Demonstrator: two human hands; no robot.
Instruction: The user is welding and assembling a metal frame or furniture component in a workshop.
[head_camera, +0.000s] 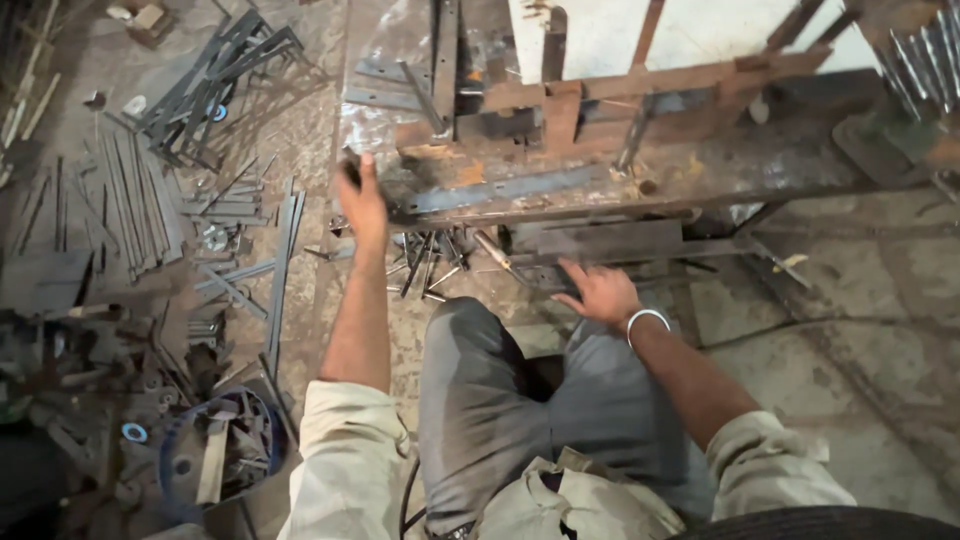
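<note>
Left hand (362, 195) grips the end of a flat steel bar (500, 188) on the rusty counter (760, 160), frame centre; right hand (600, 292) hovers open, empty, above the knee.

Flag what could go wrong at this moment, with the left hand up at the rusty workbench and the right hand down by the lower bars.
1. The bare left hand sits at the end of a flat steel strip on the rusty workbench; its edges could cut skin.
2. The right hand reaches toward the lower bars; the bangle might snag.
3. Loose metal strips scattered across the floor look like a tripping hazard.
</note>
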